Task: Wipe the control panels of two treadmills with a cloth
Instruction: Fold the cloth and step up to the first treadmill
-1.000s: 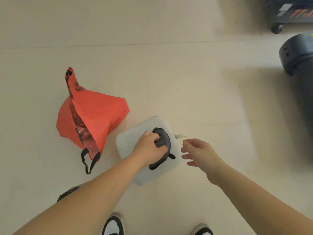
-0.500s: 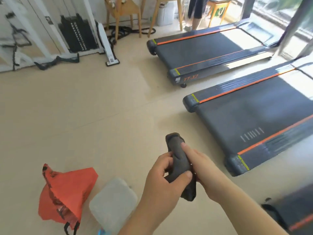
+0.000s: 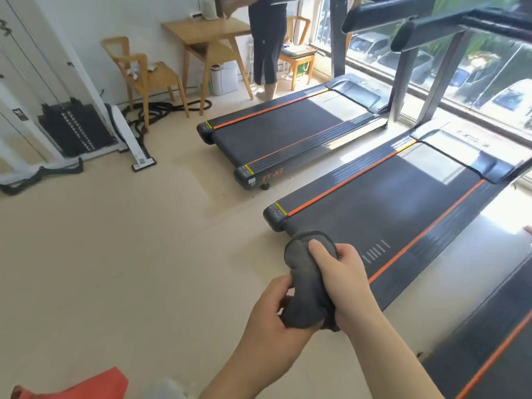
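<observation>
A dark grey cloth (image 3: 305,277) hangs bunched in front of me, held by both hands. My left hand (image 3: 270,315) grips its lower end from the left. My right hand (image 3: 342,280) wraps round its upper part from the right. Two black treadmills with orange stripes lie ahead: the nearer treadmill (image 3: 388,203) just beyond my hands and the farther treadmill (image 3: 276,131) behind it. Their handrails (image 3: 383,15) show at the top right; the control panels are out of view.
A third treadmill deck (image 3: 489,349) lies at the lower right. An orange bag (image 3: 86,387) and a translucent container (image 3: 169,387) sit on the floor at the bottom left. A person (image 3: 266,44) stands by a wooden table (image 3: 207,33); a wooden chair (image 3: 144,73) and weight machine (image 3: 77,131) stand left.
I lifted the cloth off the container on the floor, brought my right hand onto it, and my view rose from the floor toward the treadmills.
</observation>
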`<action>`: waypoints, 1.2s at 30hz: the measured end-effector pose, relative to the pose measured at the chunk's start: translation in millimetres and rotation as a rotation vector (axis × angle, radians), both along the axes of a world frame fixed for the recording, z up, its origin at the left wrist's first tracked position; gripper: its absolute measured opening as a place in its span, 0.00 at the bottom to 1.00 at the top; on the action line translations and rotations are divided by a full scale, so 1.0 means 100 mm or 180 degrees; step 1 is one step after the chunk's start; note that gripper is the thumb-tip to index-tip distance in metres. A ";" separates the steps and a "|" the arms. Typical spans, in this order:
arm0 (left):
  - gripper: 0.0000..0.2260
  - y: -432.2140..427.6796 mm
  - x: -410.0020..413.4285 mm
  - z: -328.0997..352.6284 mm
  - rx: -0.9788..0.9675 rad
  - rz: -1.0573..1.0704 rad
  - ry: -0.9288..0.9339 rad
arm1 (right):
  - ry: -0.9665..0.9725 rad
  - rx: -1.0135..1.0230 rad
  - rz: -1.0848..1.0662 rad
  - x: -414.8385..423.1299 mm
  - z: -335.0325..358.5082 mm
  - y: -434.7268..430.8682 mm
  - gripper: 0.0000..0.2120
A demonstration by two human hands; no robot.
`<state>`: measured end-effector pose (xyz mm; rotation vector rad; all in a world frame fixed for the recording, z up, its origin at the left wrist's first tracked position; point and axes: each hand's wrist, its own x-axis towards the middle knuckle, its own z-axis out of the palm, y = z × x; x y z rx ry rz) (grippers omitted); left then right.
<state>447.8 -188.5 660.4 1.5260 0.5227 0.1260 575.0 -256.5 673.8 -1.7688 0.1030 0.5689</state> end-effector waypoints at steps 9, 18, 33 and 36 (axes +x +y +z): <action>0.18 1.76 1.45 0.13 0.0063 0.0209 0.0119 | -0.0294 0.0266 0.0067 1.50 0.44 1.59 0.16; 0.26 3.15 3.35 0.26 0.0714 -0.0284 0.0212 | 0.0101 0.1017 -0.0697 3.18 0.64 2.65 0.20; 0.21 6.18 5.92 0.59 0.0505 0.0325 -0.0183 | 0.0311 0.1264 0.0375 5.83 0.83 6.03 0.11; 0.10 6.77 6.42 0.44 0.0343 0.0310 -0.0178 | 0.0030 0.1102 0.0428 6.37 0.75 6.44 0.10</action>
